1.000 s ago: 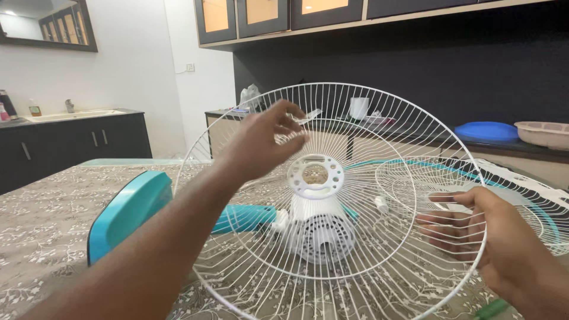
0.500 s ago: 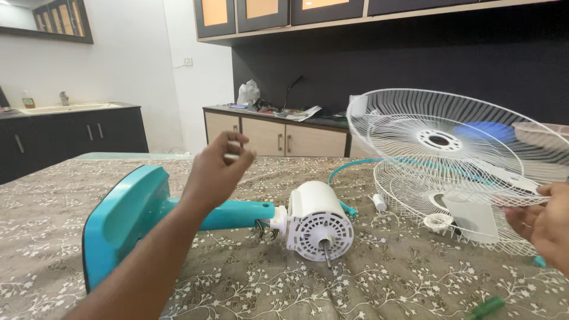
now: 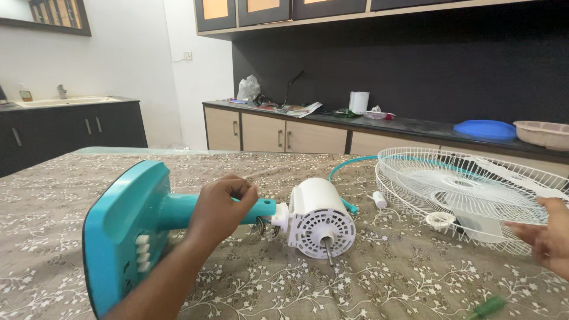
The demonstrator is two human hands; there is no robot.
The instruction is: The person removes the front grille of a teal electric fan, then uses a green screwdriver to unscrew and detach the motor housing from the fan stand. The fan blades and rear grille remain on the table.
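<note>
Because its grille and blade are off, the fan lies on its side across the table (image 3: 71, 195) — a patterned cloth under it keeps the parts from sliding. Its teal base (image 3: 121, 228) stands on edge at the near left, with the teal neck (image 3: 178, 210) running right to the white motor housing (image 3: 320, 219), whose bare shaft (image 3: 328, 249) points toward the camera.

Off to the right, the white wire grille (image 3: 474, 189) lies flat on the cloth, well apart from the motor, with a white plastic ring (image 3: 440, 220) just beside its near edge. The right hand (image 3: 548, 237) touches the grille's rim with fingers spread, not closed.

Curled into a loose fist over the neck, the left hand (image 3: 222, 207) looks to be steadying the fan; whether it pinches something small I cannot tell. A green screwdriver handle (image 3: 487, 307) lies at the near right edge.
</note>
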